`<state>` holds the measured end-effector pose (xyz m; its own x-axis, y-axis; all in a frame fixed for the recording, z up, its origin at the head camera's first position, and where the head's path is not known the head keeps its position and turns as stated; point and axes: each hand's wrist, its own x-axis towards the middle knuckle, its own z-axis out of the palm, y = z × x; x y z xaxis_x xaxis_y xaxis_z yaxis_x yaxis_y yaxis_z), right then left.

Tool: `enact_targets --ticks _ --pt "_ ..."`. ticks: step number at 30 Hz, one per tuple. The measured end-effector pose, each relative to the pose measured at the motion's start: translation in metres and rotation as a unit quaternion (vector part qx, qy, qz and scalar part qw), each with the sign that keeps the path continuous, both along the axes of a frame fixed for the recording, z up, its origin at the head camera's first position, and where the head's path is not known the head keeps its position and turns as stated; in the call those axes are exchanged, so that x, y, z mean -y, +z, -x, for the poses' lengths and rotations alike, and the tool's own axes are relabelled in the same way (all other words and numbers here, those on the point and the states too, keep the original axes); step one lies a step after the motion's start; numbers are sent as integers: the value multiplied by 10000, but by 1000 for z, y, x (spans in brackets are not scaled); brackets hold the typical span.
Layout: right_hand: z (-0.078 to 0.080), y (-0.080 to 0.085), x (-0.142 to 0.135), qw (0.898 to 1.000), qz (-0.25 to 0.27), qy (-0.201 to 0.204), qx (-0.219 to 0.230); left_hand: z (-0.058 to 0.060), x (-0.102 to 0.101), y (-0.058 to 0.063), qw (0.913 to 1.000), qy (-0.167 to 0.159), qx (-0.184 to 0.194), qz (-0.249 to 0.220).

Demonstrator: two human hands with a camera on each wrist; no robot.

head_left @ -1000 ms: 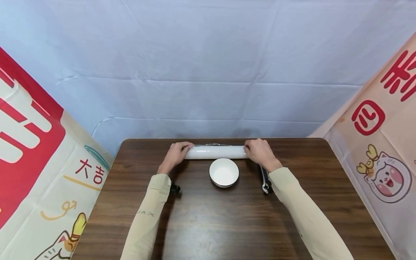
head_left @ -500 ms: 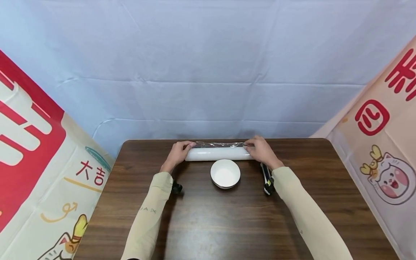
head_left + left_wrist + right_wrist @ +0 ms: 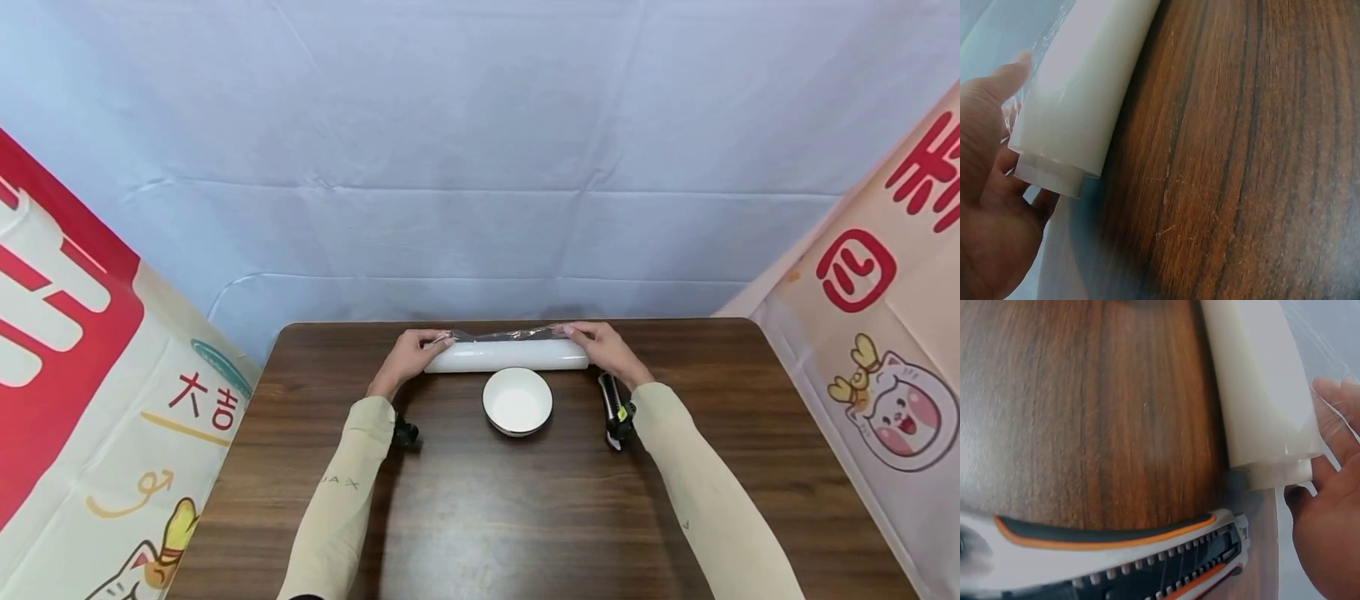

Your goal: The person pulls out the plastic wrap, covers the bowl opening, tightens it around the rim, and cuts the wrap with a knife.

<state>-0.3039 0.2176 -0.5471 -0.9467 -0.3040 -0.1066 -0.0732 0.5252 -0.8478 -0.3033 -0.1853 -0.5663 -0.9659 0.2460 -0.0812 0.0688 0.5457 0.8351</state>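
A white roll of plastic wrap (image 3: 506, 357) lies crosswise near the table's far edge. Its loose clear film (image 3: 510, 335) stretches between both hands along the far side. My left hand (image 3: 408, 360) pinches the film at the roll's left end; in the left wrist view the thumb of that hand (image 3: 988, 181) presses on film beside the core. At the other end my right hand (image 3: 606, 352) pinches the film's right corner. The right wrist view has this hand (image 3: 1332, 515) beside the core end, film across its fingers. Just in front of the roll sits a white bowl (image 3: 517, 402) with a dark rim.
A utility knife (image 3: 613, 412) lies right of the bowl, under the right wrist; its grey and orange body (image 3: 1116, 553) fills the lower right wrist view. A pale cloth (image 3: 480, 167) hangs behind the wooden table (image 3: 480, 517), with printed banners at both sides.
The film has risen into a wider strip behind the roll. My right hand has shifted its fingers back off the roll, uncovering the roll's right end. The bowl stays put.
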Motion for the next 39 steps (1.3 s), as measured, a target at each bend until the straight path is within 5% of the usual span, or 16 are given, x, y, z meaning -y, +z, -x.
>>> enact_targets --ticks 4,12,22,39 --pt "1 2 2 9993 357 9 110 1 1 -1 9996 -145 185 -131" --pt "0 5 3 9992 270 -124 278 2 -2 -4 9968 -222 67 -766" --pt "6 6 4 9977 567 -217 289 6 -11 4 9980 191 -95 -596" --pt "16 26 9 9971 539 -353 405 15 -13 26 9959 379 -15 -821"
